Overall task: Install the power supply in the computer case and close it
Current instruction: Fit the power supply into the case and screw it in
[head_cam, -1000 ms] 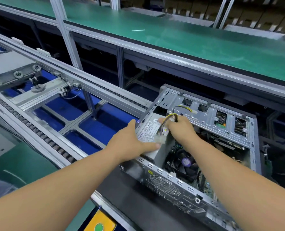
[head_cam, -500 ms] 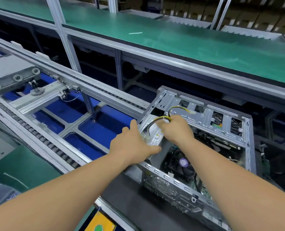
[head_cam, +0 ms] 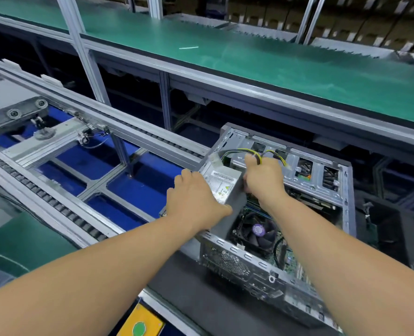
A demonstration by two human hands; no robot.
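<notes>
An open grey computer case (head_cam: 322, 175) lies on its side on the dark conveyor pallet. The grey power supply (head_cam: 221, 181), white label up, sits at the case's left rear corner. My left hand (head_cam: 194, 202) grips its near left side, thumb against its right face. My right hand (head_cam: 261, 178) holds the far right side of the unit, with its yellow and black cables (head_cam: 254, 154) pinched between the fingers. A white connector (head_cam: 214, 160) sticks up behind the unit. Below the hands the CPU cooler fan (head_cam: 258, 230) shows inside the case.
A roller conveyor with aluminium rails (head_cam: 128, 134) and blue panels (head_cam: 138, 187) runs to the left. A green-topped bench (head_cam: 249, 57) spans the back, held by upright aluminium posts (head_cam: 80, 47). A yellow box with a green button (head_cam: 139, 328) sits at the near edge.
The power supply has tipped so its label faces up more, and it sits deeper in the case corner. My right hand lifted the cables higher; a white connector now shows behind.
</notes>
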